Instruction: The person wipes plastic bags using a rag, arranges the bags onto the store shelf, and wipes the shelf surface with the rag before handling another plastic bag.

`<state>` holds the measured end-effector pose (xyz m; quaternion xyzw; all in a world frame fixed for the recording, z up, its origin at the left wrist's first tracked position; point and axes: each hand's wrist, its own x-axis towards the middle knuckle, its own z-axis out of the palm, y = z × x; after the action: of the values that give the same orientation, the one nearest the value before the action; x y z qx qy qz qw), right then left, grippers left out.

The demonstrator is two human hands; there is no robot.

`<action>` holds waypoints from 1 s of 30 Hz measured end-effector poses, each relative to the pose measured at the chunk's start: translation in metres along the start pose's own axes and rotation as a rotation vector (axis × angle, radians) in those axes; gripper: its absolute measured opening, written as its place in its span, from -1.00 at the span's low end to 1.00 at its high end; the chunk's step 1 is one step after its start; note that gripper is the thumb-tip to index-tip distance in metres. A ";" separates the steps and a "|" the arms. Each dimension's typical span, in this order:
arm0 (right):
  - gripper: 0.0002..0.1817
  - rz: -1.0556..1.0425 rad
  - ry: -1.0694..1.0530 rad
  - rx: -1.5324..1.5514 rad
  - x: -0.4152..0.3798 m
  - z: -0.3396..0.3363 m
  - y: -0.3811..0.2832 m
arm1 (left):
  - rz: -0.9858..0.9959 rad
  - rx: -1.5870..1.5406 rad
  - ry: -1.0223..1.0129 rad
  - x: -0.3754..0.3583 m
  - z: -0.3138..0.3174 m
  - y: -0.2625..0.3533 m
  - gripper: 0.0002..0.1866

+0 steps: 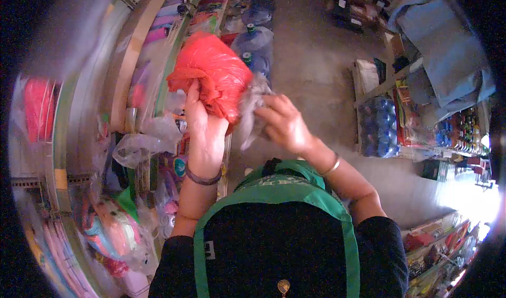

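Note:
A bunched red plastic bag (219, 69) sits in my left hand (198, 113), whose fingers are wrapped into its lower folds. On the bag's right side my right hand (284, 123) pinches a crumpled grey cloth (253, 108), which touches or nearly touches the red plastic. The cloth is blurred, and its far end is partly hidden behind the bag. Both hands are raised in front of my green apron (279, 190).
Shelves with packaged goods (113, 227) run along the left. Large blue water bottles (255, 47) stand beyond the bag. Blue bottle packs (378, 126) and more shelves are on the right, across the grey floor (311, 45). Clear plastic (139, 148) hangs left of my left hand.

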<state>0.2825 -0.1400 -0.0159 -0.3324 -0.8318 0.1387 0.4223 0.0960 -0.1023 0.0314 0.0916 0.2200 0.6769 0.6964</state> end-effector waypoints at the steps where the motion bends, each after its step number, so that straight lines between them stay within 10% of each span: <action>1: -0.50 0.185 -0.006 0.128 -0.011 -0.003 0.015 | 0.018 0.022 0.009 -0.001 0.001 0.005 -0.65; 5: -0.47 0.438 0.365 0.461 0.013 -0.049 -0.003 | 0.163 0.149 0.044 -0.009 0.015 0.012 -0.66; 9: -0.52 -0.119 0.076 0.008 0.052 -0.024 -0.043 | 0.207 0.452 0.029 -0.024 0.005 -0.023 -0.50; 14: -0.59 -0.064 0.210 0.096 0.101 -0.026 -0.035 | 0.299 0.647 -0.032 -0.035 0.023 -0.040 -0.59; 19: -0.51 -0.197 0.106 0.095 0.055 -0.005 -0.046 | 0.143 0.168 -0.313 -0.027 -0.008 -0.022 -0.63; 23: -0.57 -0.290 -0.204 0.144 -0.014 0.015 -0.017 | 0.174 0.229 0.040 -0.012 0.010 0.000 -0.67; 28: -0.59 0.150 0.285 0.442 0.015 -0.039 -0.036 | 0.388 0.473 0.046 -0.016 0.031 -0.006 -0.65; 30: -0.58 -0.017 0.107 0.197 0.031 -0.030 -0.048 | 0.332 0.496 0.011 -0.018 0.029 -0.014 -0.62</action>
<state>0.2726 -0.1565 0.0457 -0.2889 -0.7932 0.1984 0.4979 0.1213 -0.1165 0.0541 0.2899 0.3643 0.7077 0.5314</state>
